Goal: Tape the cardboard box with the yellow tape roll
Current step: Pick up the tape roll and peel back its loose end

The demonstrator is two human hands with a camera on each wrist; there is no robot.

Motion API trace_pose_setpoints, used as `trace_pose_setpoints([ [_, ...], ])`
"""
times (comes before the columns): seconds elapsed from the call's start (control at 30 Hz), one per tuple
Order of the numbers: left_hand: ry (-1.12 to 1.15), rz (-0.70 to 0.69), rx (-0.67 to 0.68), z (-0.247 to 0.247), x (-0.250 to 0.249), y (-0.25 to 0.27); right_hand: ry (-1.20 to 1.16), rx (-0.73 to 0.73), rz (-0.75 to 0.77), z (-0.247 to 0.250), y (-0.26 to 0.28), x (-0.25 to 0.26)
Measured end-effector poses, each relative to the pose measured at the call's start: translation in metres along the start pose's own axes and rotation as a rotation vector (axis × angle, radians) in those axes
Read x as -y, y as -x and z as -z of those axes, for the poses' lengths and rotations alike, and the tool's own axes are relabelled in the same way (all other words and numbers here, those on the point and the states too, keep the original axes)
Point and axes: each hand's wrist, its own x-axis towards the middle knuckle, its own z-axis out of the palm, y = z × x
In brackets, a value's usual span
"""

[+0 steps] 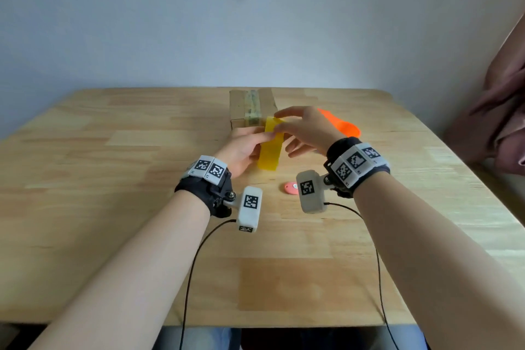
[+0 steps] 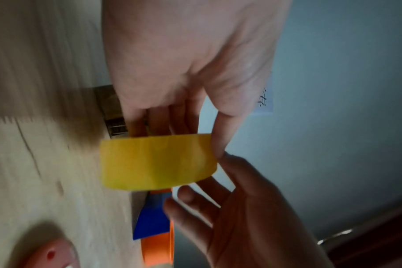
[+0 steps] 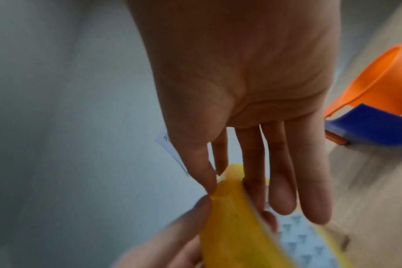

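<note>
My left hand (image 1: 244, 148) grips the yellow tape roll (image 1: 271, 148) on edge above the table, fingers through its core and thumb on the outer face (image 2: 157, 161). At the roll's top rim my right hand (image 1: 284, 122) pinches the tape between thumb and forefinger (image 3: 216, 179), its other fingers straight along the roll's side. The cardboard box (image 1: 251, 106) lies just behind the roll at the far middle of the table, with an old strip of tape down its top seam. Part of the box's near end is hidden by my hands.
An orange and blue tape dispenser (image 1: 341, 123) lies right of the box, behind my right hand. A small pink round object (image 1: 291, 187) sits on the wooden table (image 1: 113, 179) below my wrists. Pinkish cloth (image 1: 500, 111) hangs at the right edge.
</note>
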Motion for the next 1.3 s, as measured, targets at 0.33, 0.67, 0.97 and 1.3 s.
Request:
trace_pose_setpoints([
  [0.33, -0.138, -0.029, 0.004, 0.033, 0.005, -0.026, 0.288, -0.077, 0.296, -0.028, -0.044, -0.014],
  [0.67, -0.245, -0.066, -0.021, 0.045, 0.013, -0.054, 0.410, -0.080, 0.363, -0.030, -0.067, -0.030],
  [0.97, -0.079, -0.059, -0.039, 0.051, 0.014, -0.066, 0.415, -0.208, 0.590, -0.036, -0.075, -0.039],
  [1.3, -0.237, -0.078, 0.127, 0.049, 0.015, -0.060, 0.357, -0.048, 0.465, -0.021, -0.064, -0.042],
])
